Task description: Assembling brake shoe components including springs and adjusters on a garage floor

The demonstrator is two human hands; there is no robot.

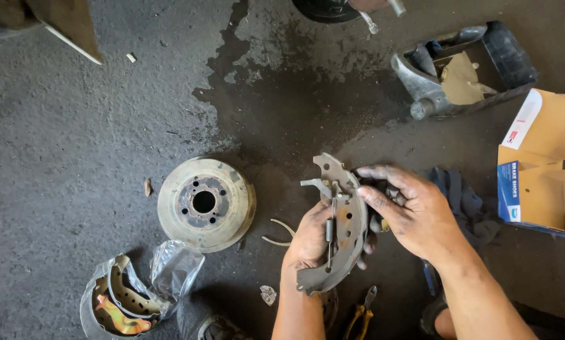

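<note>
**A:** Head view, looking down: what do the hands hold?

**B:** A curved, rusty brake shoe [342,230], held upright over the dark concrete floor [74,157]. The left hand [311,239] is wrapped around its lower inner edge, fingers curled behind the metal. The right hand [415,211] closes over the upper outer rim, thumb and forefinger pinching near the top. A thin spring [330,230] runs down the shoe's face, beside a small lever [317,184].

**A:** And around them?

**B:** A worn brake drum [205,203] lies flat to the left, well apart from the hands. Nearer the lower left corner, a clear plastic bag [156,277] holds more shoes. Pliers with yellow handles [360,311] lie just below the held shoe. An open cardboard box [547,170] sits at the right edge, a dark plastic tray [506,53] above it. A wet stain [276,94] spreads across the floor above the hands.
</note>
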